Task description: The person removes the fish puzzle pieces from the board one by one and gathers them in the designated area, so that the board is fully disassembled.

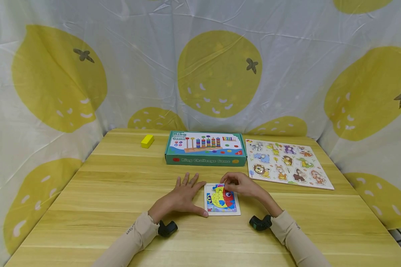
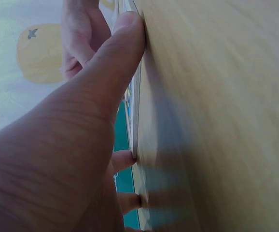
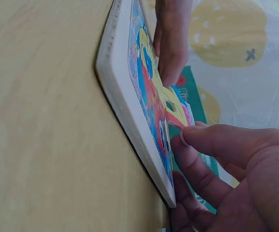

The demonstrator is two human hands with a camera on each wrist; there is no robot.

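A small square fish jigsaw puzzle (image 1: 220, 213) with a pale frame lies on the table between the hands. My left hand (image 1: 180, 198) is at its left side, fingers spread, with thumb and index finger touching the frame's corners. My right hand (image 1: 243, 184) is over the upper right of the puzzle. In the right wrist view, its thumb and index finger pinch a puzzle piece (image 3: 179, 112) coloured yellow, red and blue. That piece is tilted up from the board's surface. Part of the picture's top right is hidden by the right hand.
Behind the puzzle sits a green Ring Challenge Game box (image 1: 205, 160). An animal peg puzzle board (image 1: 289, 172) lies to its right, touching or nearly touching it. A yellow block (image 1: 147, 141) rests at the back left. A lemon-print cloth (image 1: 137, 66) hangs behind the table.
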